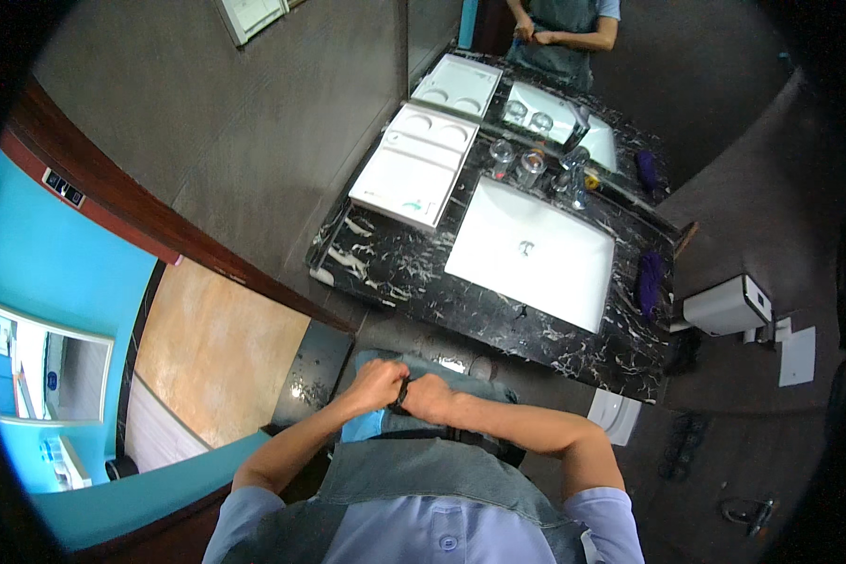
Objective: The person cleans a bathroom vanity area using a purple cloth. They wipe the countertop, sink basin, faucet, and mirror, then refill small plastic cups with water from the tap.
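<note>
My left hand (379, 384) and my right hand (430, 398) meet in front of my waist, fingers curled. A small black item (399, 398), too covered to name, shows between them, and both hands grip it. Below my left hand a light blue cloth (364, 426) lies against the grey apron (430, 469). Beyond my hands is a black, white-veined stone countertop (409, 271) with a white rectangular sink (536, 247) set in it. The mirror above repeats my joined hands.
On the counter's left sits a white tray-like panel (409, 169). Glass jars (531, 168) stand behind the sink near the faucet (576, 176). At the right lie a purple cloth (650, 282) and a white wall-mounted box (726, 307). A wooden door frame (254, 282) borders the left; the floor (314, 366) looks wet.
</note>
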Motion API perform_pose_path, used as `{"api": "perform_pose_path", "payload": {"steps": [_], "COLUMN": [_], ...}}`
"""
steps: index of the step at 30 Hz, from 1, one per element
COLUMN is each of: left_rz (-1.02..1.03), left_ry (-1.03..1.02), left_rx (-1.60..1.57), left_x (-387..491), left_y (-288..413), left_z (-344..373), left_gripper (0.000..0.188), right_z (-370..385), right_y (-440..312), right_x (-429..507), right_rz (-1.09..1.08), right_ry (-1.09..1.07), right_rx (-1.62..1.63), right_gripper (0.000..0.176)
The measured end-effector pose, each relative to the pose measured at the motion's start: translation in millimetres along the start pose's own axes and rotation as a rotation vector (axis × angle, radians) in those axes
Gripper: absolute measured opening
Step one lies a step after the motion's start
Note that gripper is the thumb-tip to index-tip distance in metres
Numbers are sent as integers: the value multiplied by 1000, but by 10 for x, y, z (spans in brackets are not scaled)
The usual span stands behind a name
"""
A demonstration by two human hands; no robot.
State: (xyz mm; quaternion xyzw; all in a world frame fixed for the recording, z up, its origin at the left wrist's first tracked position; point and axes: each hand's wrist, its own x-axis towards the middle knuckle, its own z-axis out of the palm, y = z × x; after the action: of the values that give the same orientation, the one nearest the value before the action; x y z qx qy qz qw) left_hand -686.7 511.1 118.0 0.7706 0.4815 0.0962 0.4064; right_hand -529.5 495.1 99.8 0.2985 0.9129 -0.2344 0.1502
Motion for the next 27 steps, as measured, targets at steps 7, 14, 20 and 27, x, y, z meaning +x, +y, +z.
{"api": "perform_pose_path", "payload": {"steps": [7,14,20,27], "left_rz": [-167,-131,61,-212], "left_ry": [-493,-361,145,-78], "left_rx": [-616,181,629,-16], "left_x": [77,203,142,321], "left_y": [-318,-201,15,437], "left_z": [34,226,175,-5], "left_gripper": [25,56,28,38], "right_z": [-140,-741,-474,-214], "right_y": [154,615,855,1265], "right_x": [-136,-733,-890,-1139], "right_rz": [116,-47,131,253], "right_ry": [-182,-250,188,555], "right_rx": [307,675,238,562], "right_gripper": [24,45,29,13]}}
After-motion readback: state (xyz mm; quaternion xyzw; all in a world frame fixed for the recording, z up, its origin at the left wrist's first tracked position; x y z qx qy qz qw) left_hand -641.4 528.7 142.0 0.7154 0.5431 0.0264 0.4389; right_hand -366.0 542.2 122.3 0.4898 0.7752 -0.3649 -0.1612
